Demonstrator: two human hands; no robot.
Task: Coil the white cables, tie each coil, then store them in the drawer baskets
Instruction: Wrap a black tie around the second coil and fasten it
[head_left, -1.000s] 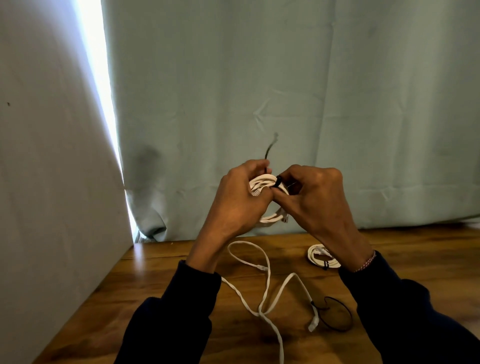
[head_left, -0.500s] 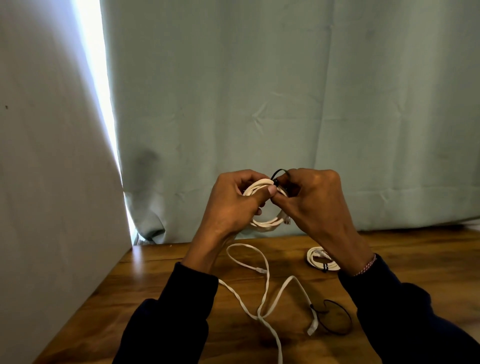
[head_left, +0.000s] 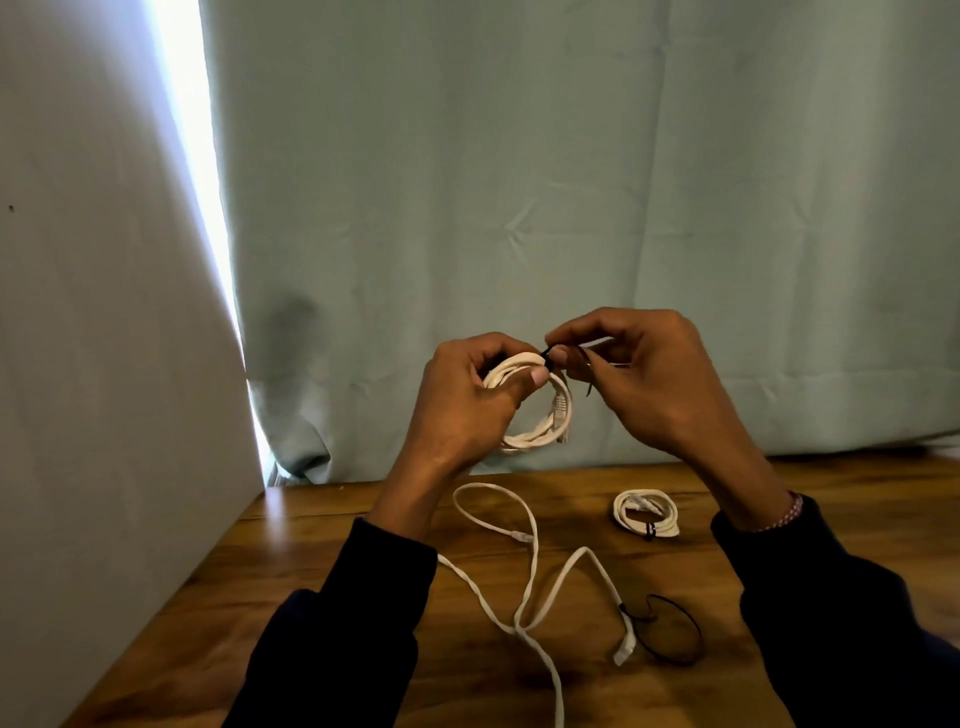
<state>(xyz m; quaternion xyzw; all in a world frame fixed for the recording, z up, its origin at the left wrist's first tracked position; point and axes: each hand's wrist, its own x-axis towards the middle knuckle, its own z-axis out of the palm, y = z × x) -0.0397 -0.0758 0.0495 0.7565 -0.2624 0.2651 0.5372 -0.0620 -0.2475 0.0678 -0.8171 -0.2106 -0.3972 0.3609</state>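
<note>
My left hand (head_left: 462, 405) grips a coiled white cable (head_left: 545, 423) held up above the wooden table (head_left: 311, 571), thumb pressed on the top of the coil. My right hand (head_left: 644, 384) pinches a thin black tie (head_left: 582, 364) wrapped round the coil's top; its loose end hangs beside my fingers. On the table at the right lies a second white coil (head_left: 647, 512) bound with a black tie. A loose white cable (head_left: 524, 577) snakes across the table below my hands, and a black tie loop (head_left: 670, 629) lies at its plug end.
A pale green curtain (head_left: 571, 208) hangs right behind the table's far edge. A grey wall (head_left: 104, 364) closes off the left side, with a bright gap of daylight between it and the curtain. No drawer or basket is in view.
My hands have dropped a little and my right hand has drawn away to the right. The black tie's end, which stood up above the coil, is now pulled sideways in my right fingers.
</note>
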